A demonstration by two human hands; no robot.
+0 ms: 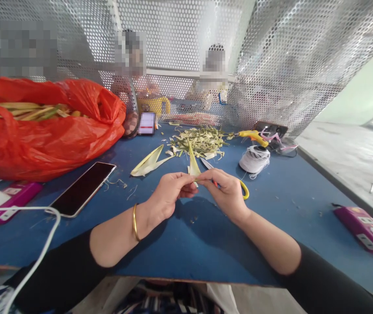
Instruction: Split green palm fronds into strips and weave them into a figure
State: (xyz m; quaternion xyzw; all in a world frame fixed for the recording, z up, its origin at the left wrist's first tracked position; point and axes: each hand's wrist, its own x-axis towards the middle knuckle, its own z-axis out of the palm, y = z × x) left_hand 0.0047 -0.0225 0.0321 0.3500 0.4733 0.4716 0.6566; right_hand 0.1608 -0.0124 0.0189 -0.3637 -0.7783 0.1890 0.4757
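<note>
Between my two hands is a pale green, pointed corn husk-like leaf [193, 165], its tip upward. My left hand [173, 192], with a gold bangle at the wrist, pinches the leaf's base. My right hand [225, 189] pinches that base from the other side, the fingertips of both hands meeting there. Partly behind my right hand lie scissors [245, 190] with yellow-and-red handles; the blades point up and left. Another folded leaf [147, 163] rests on the table left of my hands. Just beyond them spreads a heap of shredded greenish strips [201, 140].
A red plastic bag [52, 144] of leaves fills the left. Phones [83, 189] and purple power banks [367, 229] lie on the blue table [271, 244]. White string [254, 160], a yellow glue gun [253, 137] and glasses stand right. Perforated metal panels [173, 35] close off the back; people sit behind.
</note>
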